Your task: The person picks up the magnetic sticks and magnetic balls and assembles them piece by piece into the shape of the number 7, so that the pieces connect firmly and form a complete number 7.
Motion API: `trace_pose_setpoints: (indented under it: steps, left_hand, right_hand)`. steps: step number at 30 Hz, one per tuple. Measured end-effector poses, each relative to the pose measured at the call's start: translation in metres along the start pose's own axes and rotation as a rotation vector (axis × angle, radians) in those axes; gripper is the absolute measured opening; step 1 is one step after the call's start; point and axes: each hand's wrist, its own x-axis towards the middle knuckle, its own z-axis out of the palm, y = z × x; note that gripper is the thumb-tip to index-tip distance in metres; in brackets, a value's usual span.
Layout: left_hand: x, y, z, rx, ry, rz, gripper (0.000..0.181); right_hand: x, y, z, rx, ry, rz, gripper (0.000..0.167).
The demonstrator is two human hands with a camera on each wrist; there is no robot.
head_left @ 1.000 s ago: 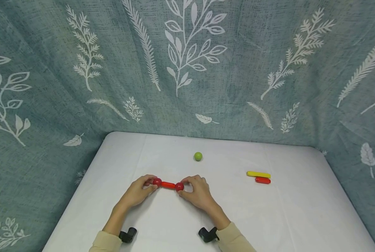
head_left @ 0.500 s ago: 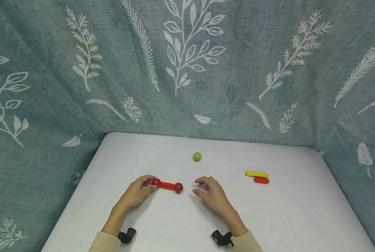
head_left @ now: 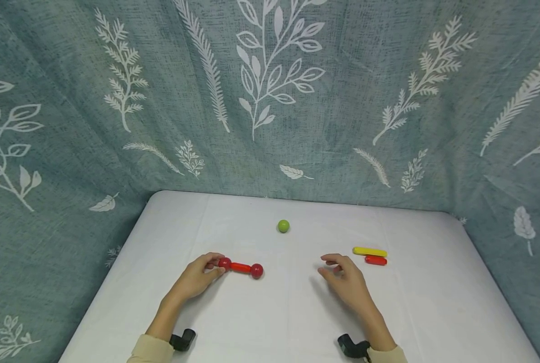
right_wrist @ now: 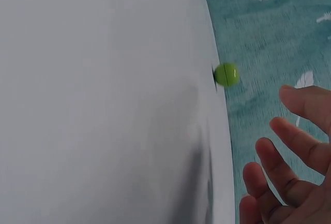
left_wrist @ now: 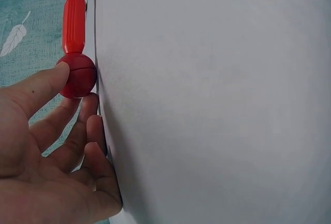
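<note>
My left hand [head_left: 197, 277] pinches the red ball [left_wrist: 77, 76] at the near-left end of a dumbbell-shaped piece. A ribbed red rod [head_left: 241, 267] joins that ball to a second red ball [head_left: 257, 271]. In the left wrist view, the thumb and fingertips sit on either side of the lower ball. My right hand [head_left: 349, 285] hovers over the table right of centre, fingers loosely bent, nothing between them. Close to its right lie a yellow rod [head_left: 369, 251] and a shorter red rod [head_left: 376, 260], side by side.
A green ball [head_left: 283, 226] rests towards the back of the white-covered table [head_left: 233, 322]. Behind the table hangs a teal leaf-patterned curtain [head_left: 184, 101]. Each wrist wears a black camera; one is the left wrist camera [head_left: 183, 340].
My right hand has let go of the far red ball and moved right, towards the yellow and red rods. The left hand keeps its hold on the joined piece.
</note>
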Motion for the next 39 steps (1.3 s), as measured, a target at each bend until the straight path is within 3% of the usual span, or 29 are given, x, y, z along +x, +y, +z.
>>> trace_pose_setpoints:
  steps: [21,33,39]
  left_hand:
    - [-0.001,-0.001,0.0,-0.014,0.0,-0.003,0.035]
    - [-0.002,-0.001,-0.002,-0.022,-0.018,0.006,0.035]
    - [-0.002,-0.001,-0.001,-0.018,-0.014,0.009,0.035]
  right_hand:
    - [-0.014,0.054,-0.078,-0.143,0.161,0.07,0.035]
    - [-0.001,0.07,-0.093,-0.176,0.202,0.069,0.033]
    - [0.009,0.076,-0.097,-0.181,0.201,0.119,0.032]
